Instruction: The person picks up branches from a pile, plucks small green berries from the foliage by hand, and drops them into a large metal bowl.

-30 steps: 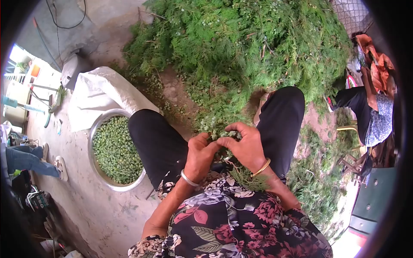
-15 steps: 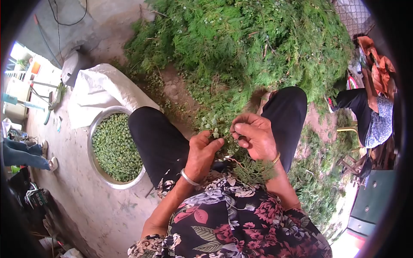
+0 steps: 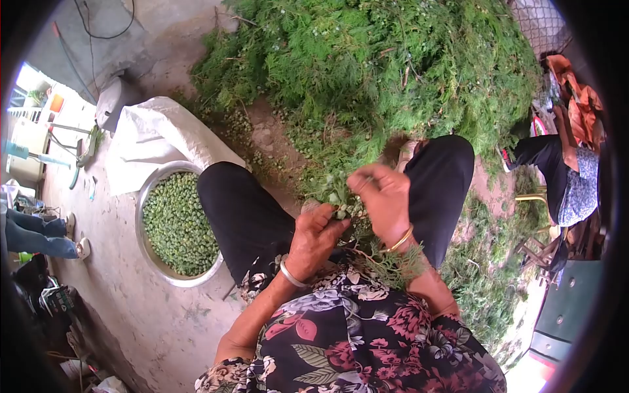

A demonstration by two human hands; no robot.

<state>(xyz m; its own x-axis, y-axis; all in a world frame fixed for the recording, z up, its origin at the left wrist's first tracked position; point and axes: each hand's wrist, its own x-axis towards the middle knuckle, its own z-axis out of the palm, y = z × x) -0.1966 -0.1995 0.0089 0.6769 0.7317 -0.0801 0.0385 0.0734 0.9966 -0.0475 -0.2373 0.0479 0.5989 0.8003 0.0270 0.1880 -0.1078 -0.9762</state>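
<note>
Right fingers (image 3: 371,179) blurred; dark corners; side glare.

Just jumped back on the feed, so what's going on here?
The left hand pinches a green sprig above the person's lap. The right hand is close beside it, its fingers blurred, so I can't tell whether it grips anything. A metal basin of small green cones sits beside the left knee, and a heap of leafy branches lies ahead.
</note>
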